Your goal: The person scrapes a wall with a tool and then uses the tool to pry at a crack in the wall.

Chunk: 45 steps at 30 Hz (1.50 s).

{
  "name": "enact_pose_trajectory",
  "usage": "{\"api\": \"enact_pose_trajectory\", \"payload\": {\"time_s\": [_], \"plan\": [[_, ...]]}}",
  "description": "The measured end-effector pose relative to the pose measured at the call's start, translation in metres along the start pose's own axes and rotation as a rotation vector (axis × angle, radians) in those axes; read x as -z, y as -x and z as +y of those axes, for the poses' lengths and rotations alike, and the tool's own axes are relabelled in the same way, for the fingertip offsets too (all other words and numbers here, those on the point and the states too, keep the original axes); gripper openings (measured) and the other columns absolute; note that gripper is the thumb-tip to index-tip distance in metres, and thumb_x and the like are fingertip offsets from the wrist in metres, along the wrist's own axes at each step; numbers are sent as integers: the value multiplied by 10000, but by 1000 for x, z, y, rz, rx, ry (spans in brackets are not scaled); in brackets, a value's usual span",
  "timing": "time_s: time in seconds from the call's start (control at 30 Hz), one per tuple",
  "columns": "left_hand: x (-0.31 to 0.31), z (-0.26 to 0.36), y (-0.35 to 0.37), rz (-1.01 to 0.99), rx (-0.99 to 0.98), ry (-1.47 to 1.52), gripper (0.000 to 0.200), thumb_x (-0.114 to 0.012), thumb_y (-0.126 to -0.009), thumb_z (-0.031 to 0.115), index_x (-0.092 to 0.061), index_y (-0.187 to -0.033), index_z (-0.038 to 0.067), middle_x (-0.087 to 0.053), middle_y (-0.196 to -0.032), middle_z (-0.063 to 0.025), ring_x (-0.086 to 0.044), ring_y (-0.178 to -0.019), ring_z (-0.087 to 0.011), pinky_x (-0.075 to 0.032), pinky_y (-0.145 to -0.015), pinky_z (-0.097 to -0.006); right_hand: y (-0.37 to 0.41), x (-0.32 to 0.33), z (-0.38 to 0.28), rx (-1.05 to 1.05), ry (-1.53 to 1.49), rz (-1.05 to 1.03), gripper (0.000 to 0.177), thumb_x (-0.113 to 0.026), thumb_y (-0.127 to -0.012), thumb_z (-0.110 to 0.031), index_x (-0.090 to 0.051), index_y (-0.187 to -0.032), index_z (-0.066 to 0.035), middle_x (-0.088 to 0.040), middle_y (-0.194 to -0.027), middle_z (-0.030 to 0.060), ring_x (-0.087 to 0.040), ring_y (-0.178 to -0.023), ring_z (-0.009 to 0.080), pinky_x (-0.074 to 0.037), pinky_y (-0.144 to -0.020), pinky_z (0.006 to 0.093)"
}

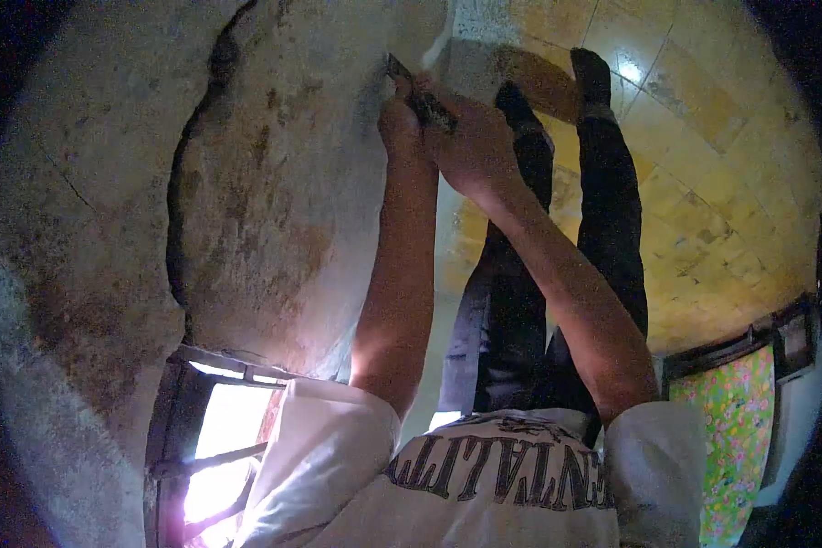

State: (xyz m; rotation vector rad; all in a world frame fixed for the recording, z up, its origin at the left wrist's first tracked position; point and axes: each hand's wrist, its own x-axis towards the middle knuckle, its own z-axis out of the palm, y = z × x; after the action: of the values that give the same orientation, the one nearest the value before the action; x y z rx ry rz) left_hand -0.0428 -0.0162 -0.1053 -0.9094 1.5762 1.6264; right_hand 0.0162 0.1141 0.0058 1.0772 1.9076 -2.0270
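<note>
My left hand [402, 123] and my right hand [473, 151] meet at the upper middle, close to the stained wall [283, 173]. Between them is a dark, narrow tool [434, 111], with a thin pointed end toward the wall side. My right hand is closed around its body. The fingers of my left hand are bent against the tool near its pointed end; shadow hides exactly how they hold it. What the tool is cannot be made out.
A long dark crack [178, 183] runs down the wall. A barred window [224, 438] is at lower left. My legs [612, 201] stand on the yellowish tiled floor [703, 210]. A green floral curtain [735, 429] hangs at lower right.
</note>
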Motion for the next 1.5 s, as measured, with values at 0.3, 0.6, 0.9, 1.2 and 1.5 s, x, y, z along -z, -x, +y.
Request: {"api": "enact_pose_trajectory", "payload": {"time_s": [0.3,0.6,0.9,1.2,1.5], "plan": [[-12,14,22,147,31,-82,336,-462,-951,286,-630,-942,-5,-614,-854,-71,-575,-746,-184,-459,-698,-310,5,-14,8,47,13,40,349,-524,-836,-141,-573,-1175,-76,-639,-931,222,-630,-833,372,-501,-762,420],[28,0,-7,10,59,-74,343,-459,-953,336,-614,-886,37,-592,-794,-33,-553,-689,-167,-448,-636,-301,2,-31,16,33,104,-25,359,-524,-846,-137,-542,-1198,-69,-631,-938,235,-628,-848,384,-512,-715,420],[7,3,10,55,9,-32,358,-455,-954,349,-600,-927,22,-577,-787,-31,-550,-688,-178,-451,-641,-320,5,-13,7,63,67,-34,383,-519,-853,-141,-519,-1228,-60,-622,-968,249,-616,-897,388,-498,-754,419],[-10,17,19,109,16,-147,380,-457,-952,335,-608,-989,-11,-589,-788,-51,-564,-698,-183,-456,-656,-302,4,-18,10,106,164,-3,371,-528,-857,-147,-530,-1218,-60,-634,-910,236,-630,-844,367,-502,-731,408],[5,7,10,66,76,118,319,-469,-951,300,-598,-930,9,-574,-759,-47,-568,-727,-175,-456,-648,-285,1,-18,9,96,185,-62,363,-552,-815,-140,-558,-1167,-48,-639,-919,230,-627,-852,378,-496,-756,428]]}}
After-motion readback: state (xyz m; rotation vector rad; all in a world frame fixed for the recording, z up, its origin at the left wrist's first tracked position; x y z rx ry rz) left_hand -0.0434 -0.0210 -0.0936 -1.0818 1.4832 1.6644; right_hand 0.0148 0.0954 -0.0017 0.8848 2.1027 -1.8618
